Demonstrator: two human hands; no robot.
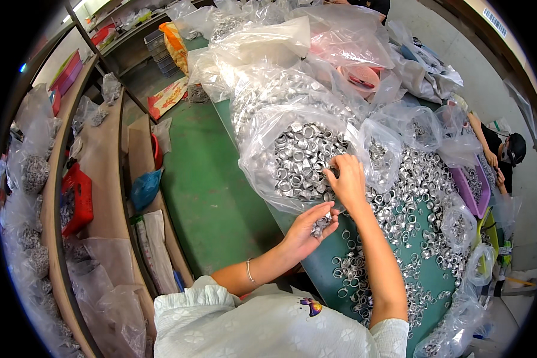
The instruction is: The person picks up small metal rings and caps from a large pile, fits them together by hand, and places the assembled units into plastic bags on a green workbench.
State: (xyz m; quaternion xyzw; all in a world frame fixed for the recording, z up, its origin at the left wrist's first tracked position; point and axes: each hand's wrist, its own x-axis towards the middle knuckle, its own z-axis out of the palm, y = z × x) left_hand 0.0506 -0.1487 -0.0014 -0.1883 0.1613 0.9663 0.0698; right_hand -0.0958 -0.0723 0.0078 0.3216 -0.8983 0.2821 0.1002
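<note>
My left hand [307,228] is cupped around a small stack of silvery metal rings [322,224], just above the green table [325,262]. My right hand [347,179] reaches into the mouth of a clear plastic bag [262,143] full of the same rings [301,158], its fingers pinched on rings at the bag's edge. Loose rings [411,203] lie scattered over the table to the right of both hands.
More clear bags of rings [280,83] pile up at the back of the table. A purple tray [476,188] sits at the right, where another person [501,152] works. Wooden shelves [104,173] with a red basket [77,197] and bags stand at left.
</note>
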